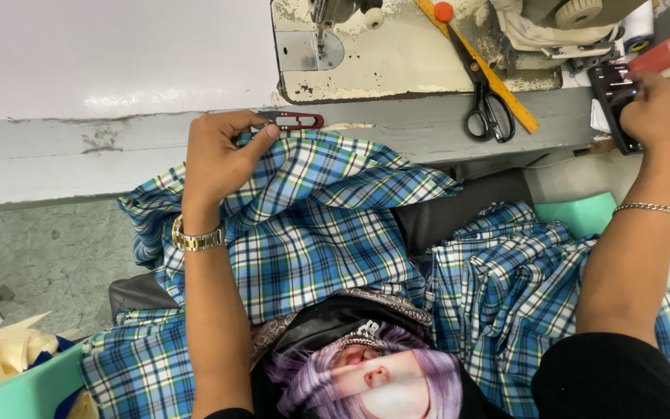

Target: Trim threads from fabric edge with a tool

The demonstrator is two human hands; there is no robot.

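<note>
We see the left hand (219, 155) pinching the blue plaid cloth (312, 225) against the table edge, beside red thread snips (295, 119). Black scissors (488, 109) lie mid-table. The right hand (661, 109) rests on a black device (613, 93); its grip we cannot tell.

The sewing machine (397, 46) sits on the counter (118, 62) at twelve o'clock. The scissors (484, 93) lie at one o'clock on its base, with the ruler (478, 66) slanting just beside and partly under them. The thread snips (292, 119) lie on the counter's near edge at eleven o'clock, touching the left hand (219, 159), which rests on the cloth (312, 233) draped below. The right hand (661, 109) is at two o'clock on a small box (610, 93). A bin (25, 388) stands at eight o'clock.
</note>
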